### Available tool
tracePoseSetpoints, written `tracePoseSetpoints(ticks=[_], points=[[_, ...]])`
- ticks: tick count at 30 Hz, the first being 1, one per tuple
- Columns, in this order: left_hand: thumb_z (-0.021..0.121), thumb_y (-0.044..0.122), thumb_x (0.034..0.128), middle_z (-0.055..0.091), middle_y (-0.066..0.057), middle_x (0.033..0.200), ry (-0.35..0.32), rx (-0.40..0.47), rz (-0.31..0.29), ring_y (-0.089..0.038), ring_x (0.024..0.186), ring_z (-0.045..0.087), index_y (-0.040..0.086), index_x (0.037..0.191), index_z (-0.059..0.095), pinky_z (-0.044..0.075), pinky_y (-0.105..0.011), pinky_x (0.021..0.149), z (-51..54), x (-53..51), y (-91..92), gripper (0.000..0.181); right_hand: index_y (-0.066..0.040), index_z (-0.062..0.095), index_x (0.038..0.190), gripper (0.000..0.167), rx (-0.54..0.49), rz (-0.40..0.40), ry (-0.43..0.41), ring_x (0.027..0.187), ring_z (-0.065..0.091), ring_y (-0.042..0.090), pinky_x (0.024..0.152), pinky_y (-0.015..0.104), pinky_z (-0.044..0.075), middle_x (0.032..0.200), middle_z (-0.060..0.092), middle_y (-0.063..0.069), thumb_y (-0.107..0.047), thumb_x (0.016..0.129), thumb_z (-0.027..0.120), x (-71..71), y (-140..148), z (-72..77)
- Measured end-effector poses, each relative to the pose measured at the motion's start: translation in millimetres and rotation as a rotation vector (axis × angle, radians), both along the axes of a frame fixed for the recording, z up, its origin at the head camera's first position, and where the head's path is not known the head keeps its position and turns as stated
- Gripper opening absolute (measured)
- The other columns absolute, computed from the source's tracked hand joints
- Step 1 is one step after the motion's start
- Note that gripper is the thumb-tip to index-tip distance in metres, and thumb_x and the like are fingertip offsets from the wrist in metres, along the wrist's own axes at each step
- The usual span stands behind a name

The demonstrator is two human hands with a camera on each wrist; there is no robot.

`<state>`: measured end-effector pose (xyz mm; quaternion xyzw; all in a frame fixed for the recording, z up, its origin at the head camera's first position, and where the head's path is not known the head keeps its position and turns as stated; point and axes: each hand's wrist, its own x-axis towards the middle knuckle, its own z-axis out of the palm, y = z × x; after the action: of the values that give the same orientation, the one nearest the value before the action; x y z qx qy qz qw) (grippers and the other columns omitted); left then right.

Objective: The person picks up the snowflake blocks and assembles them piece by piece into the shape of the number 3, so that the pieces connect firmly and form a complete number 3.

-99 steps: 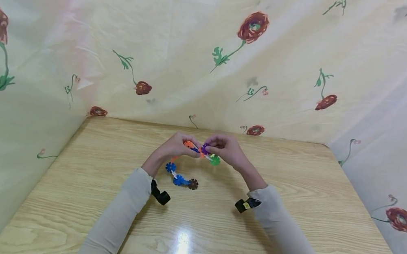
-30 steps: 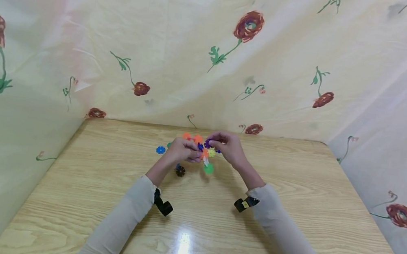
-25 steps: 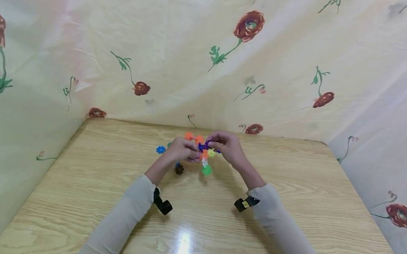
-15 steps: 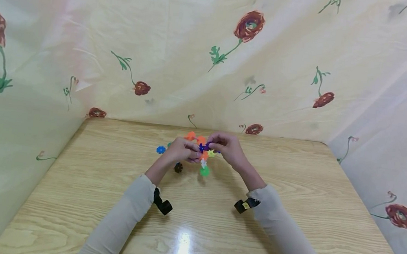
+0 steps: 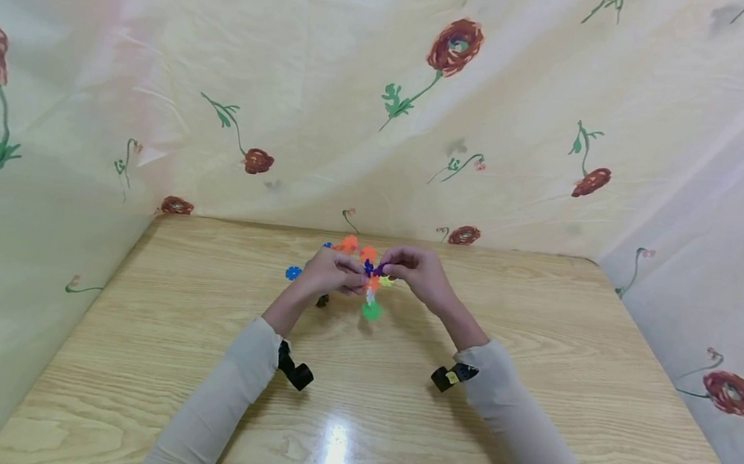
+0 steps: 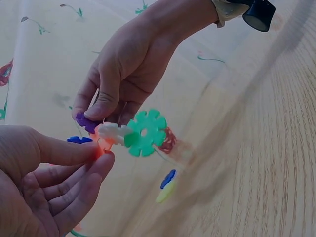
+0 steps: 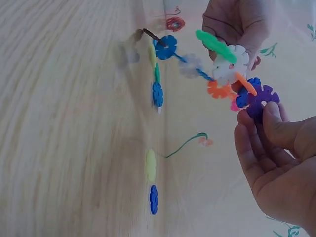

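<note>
My right hand [image 7: 276, 173] pinches the purple piece [image 7: 258, 97] between thumb and fingers, its toothed edge meeting the dark blue piece [image 7: 242, 98] just to that hand's left; whether they interlock I can't tell. My left hand [image 6: 42, 182], nearer the blue, grips the orange piece [image 6: 102, 143], whose short arm, white piece [image 6: 112, 132] then green disc [image 6: 150, 129], points back toward me between my hands; beyond my left fingers sit more orange discs [image 5: 350, 243]
</note>
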<state>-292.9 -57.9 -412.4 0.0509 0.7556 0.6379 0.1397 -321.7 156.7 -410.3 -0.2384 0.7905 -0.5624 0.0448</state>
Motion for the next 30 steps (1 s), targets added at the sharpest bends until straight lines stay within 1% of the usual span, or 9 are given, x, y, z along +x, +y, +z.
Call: tracePoseSetpoints(ticks=[4, 7, 9, 14, 18, 22, 25, 28, 30], points=[[0.072, 0.005, 0.0937, 0.077, -0.010, 0.090, 0.024, -0.007, 0.013, -0.024, 0.084, 0.075, -0.004, 0.107, 0.075, 0.056, -0.057, 0.096, -0.8, 0.0, 2.2, 0.016, 0.008, 0.072, 0.100, 0.008, -0.015, -0.011, 0.025, 0.083, 0.070, 0.009, 0.080, 0.035, 0.061, 0.100, 0.073, 0.024, 0.004, 0.094, 0.067, 1.6, 0, -1.4], [0.070, 0.004, 0.0949, 0.077, -0.012, 0.090, 0.046, -0.013, 0.022, -0.025, 0.085, 0.075, -0.004, 0.105, 0.075, 0.057, -0.055, 0.095, -1.2, 0.4, 4.6, 0.014, 0.009, 0.073, 0.098, 0.007, -0.033, -0.036, 0.051, 0.083, 0.071, 0.007, 0.078, 0.025, 0.060, 0.100, 0.073, 0.026, 0.006, 0.094, 0.067, 3.4, 0, -4.1], [0.070, 0.004, 0.0951, 0.076, -0.011, 0.091, 0.055, -0.025, 0.031, -0.025, 0.085, 0.075, -0.003, 0.104, 0.075, 0.058, -0.053, 0.094, -1.9, 0.2, 6.4, 0.012, 0.009, 0.073, 0.096, 0.007, -0.045, -0.055, 0.069, 0.082, 0.071, 0.005, 0.078, 0.022, 0.060, 0.099, 0.074, 0.027, 0.007, 0.093, 0.067, 4.2, 0, -5.9], [0.072, 0.003, 0.0933, 0.077, -0.012, 0.089, 0.070, -0.021, 0.074, -0.017, 0.076, 0.072, -0.003, 0.101, 0.076, 0.060, -0.051, 0.092, -4.4, -0.5, 11.0, 0.010, 0.008, 0.075, 0.090, 0.007, -0.070, -0.081, 0.123, 0.079, 0.071, 0.006, 0.077, 0.022, 0.061, 0.095, 0.074, 0.027, 0.008, 0.091, 0.069, 6.7, -2, -8.2], [0.072, 0.000, 0.0922, 0.077, -0.014, 0.092, 0.070, 0.009, 0.092, -0.013, 0.075, 0.071, -0.003, 0.100, 0.076, 0.059, -0.054, 0.093, -4.2, 0.4, 13.7, 0.010, 0.009, 0.075, 0.090, 0.006, -0.128, -0.094, 0.107, 0.078, 0.072, 0.007, 0.075, 0.024, 0.062, 0.095, 0.074, 0.028, 0.007, 0.091, 0.069, 8.6, -1, -9.3], [0.071, -0.002, 0.0925, 0.077, -0.015, 0.096, 0.068, 0.059, 0.095, -0.014, 0.078, 0.072, -0.005, 0.103, 0.077, 0.057, -0.056, 0.095, -2.6, 1.7, 15.2, 0.012, 0.012, 0.073, 0.091, 0.007, -0.176, -0.116, 0.076, 0.078, 0.072, 0.007, 0.075, 0.024, 0.062, 0.095, 0.073, 0.029, 0.007, 0.092, 0.068, 10.0, -1, -9.6], [0.071, -0.002, 0.0922, 0.077, -0.016, 0.095, 0.071, 0.091, 0.093, -0.015, 0.077, 0.072, -0.006, 0.104, 0.076, 0.057, -0.056, 0.095, -0.1, 3.4, 15.7, 0.013, 0.012, 0.073, 0.091, 0.007, -0.175, -0.132, 0.078, 0.077, 0.072, 0.006, 0.074, 0.024, 0.062, 0.095, 0.073, 0.028, 0.007, 0.093, 0.068, 12.6, -2, -7.4], [0.071, -0.001, 0.0928, 0.076, -0.016, 0.094, 0.090, 0.080, 0.101, -0.017, 0.078, 0.072, -0.005, 0.102, 0.076, 0.058, -0.055, 0.094, 2.1, 4.5, 15.8, 0.011, 0.012, 0.073, 0.093, 0.008, -0.167, -0.134, 0.078, 0.079, 0.072, 0.006, 0.076, 0.024, 0.062, 0.097, 0.073, 0.028, 0.006, 0.093, 0.068, 14.2, -3, -3.5], [0.070, 0.000, 0.0943, 0.076, -0.015, 0.094, 0.092, 0.064, 0.102, -0.022, 0.082, 0.074, -0.004, 0.102, 0.075, 0.058, -0.054, 0.094, 2.6, 4.6, 16.2, 0.011, 0.011, 0.073, 0.096, 0.009, -0.155, -0.132, 0.066, 0.080, 0.073, 0.006, 0.076, 0.024, 0.062, 0.098, 0.074, 0.027, 0.004, 0.094, 0.068, 13.2, -3, -1.3]])
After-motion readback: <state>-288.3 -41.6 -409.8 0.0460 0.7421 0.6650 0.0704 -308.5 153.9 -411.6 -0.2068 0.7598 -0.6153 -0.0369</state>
